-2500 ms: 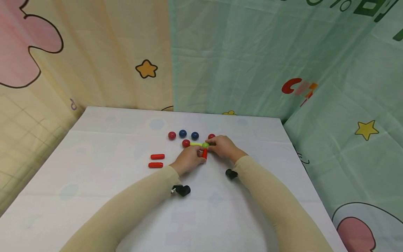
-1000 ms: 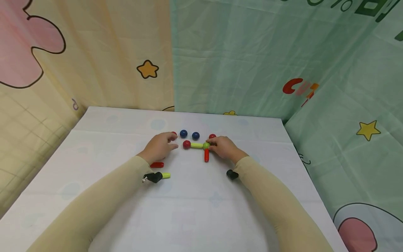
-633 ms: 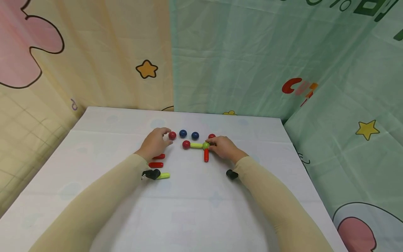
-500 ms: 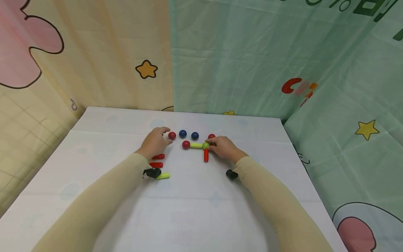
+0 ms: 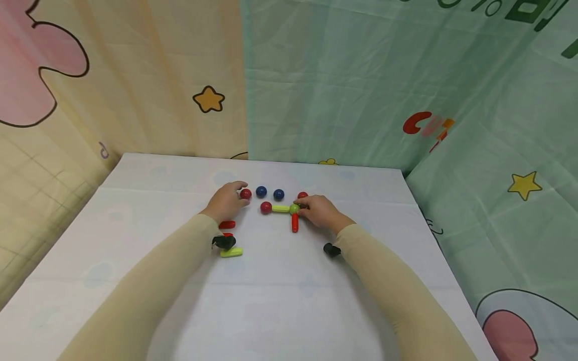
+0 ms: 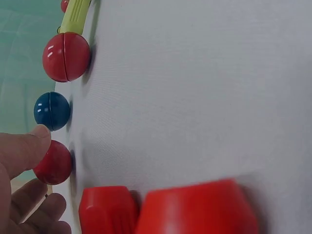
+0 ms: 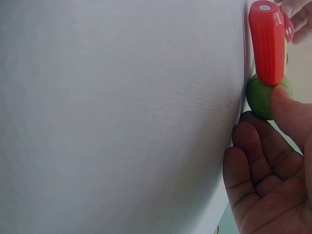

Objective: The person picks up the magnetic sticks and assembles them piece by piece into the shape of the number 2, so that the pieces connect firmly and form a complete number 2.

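My left hand [image 5: 223, 202] is at a red ball [image 5: 246, 194], thumb on the near side and index finger on the far side, apparently pinching it. In the left wrist view, the thumb partly covers that red ball [image 6: 54, 163]. My right hand [image 5: 321, 210] holds a green ball [image 5: 294, 209] between thumb and fingers. Joined to the green ball are a red rod [image 5: 295, 223], pointing toward me, and a yellow-green rod [image 5: 281, 208] that ends in another red ball [image 5: 266, 207]. In the right wrist view, the thumb presses the green ball [image 7: 261, 100] beside the red rod [image 7: 268, 44].
Two blue balls [image 5: 261, 191] [image 5: 278, 194] lie behind the joined piece. A further red ball [image 5: 303, 195] sits beyond my right fingers. Near my left wrist lie two loose red rods [image 5: 228, 224], one mostly hidden, and a yellow-green rod [image 5: 232, 252]. White cloth covers the table [image 5: 271, 311].
My left hand has left the joined piece, moved left to the loose red ball and closed in around it. The right hand has stayed at the green ball.
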Available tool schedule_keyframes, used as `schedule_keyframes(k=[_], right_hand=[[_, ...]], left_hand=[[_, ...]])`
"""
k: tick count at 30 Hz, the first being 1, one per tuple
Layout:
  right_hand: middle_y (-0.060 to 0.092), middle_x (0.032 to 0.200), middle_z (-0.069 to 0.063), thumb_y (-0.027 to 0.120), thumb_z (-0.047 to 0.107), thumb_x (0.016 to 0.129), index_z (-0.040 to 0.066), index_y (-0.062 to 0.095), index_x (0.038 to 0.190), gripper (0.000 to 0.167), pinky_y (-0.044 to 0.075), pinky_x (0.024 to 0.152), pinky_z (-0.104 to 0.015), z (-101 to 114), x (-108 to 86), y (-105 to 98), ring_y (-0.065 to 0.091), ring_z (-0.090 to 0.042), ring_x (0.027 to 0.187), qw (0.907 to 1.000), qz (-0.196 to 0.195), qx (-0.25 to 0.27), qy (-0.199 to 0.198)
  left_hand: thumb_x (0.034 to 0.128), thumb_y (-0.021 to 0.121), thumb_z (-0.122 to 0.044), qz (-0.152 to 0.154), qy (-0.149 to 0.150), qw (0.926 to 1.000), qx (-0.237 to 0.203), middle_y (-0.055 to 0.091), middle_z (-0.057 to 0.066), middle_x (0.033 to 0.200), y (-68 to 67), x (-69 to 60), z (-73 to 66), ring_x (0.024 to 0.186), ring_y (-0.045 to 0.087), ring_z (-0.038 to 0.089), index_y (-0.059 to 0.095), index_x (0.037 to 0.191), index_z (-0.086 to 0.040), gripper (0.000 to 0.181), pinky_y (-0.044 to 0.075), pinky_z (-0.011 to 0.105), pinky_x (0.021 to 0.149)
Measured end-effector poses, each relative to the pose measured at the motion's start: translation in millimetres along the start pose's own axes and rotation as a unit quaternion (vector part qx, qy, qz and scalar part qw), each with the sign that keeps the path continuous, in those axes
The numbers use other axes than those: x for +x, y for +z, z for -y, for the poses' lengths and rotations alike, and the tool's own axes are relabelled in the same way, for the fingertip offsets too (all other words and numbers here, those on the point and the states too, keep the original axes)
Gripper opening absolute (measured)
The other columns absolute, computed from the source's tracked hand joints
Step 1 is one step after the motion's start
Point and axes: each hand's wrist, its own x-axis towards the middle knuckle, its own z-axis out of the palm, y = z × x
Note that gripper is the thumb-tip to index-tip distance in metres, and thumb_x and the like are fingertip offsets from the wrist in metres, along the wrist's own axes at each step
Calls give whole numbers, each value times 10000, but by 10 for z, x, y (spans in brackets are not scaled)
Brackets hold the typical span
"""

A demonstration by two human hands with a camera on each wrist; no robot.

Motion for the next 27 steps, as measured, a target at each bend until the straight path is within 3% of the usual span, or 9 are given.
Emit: schedule_keyframes(k=[7, 27], right_hand=[[681, 1365, -63, 670, 226, 1048, 205, 629, 1479, 433, 497, 1139, -439, -9, 7, 5, 591, -260, 1201, 10000, 10, -19, -11], [690, 1334, -63, 674, 210, 1045, 206, 632, 1475, 432, 509, 1125, -425, -17, 7, 11, 592, -259, 1204, 10000, -2, -42, -39]], left_hand=[[1022, 694, -205, 16, -43, 10000, 45, 512, 172, 1571, 40, 49, -1, 1447, 476, 389, 491, 1550, -102, 575, 389, 567, 1219], [1042, 669, -208, -85, -123, 9999, 34, 587, 196, 1473, 85, 118, 62, 1340, 538, 380, 515, 1529, -101, 522, 407, 560, 1206]])
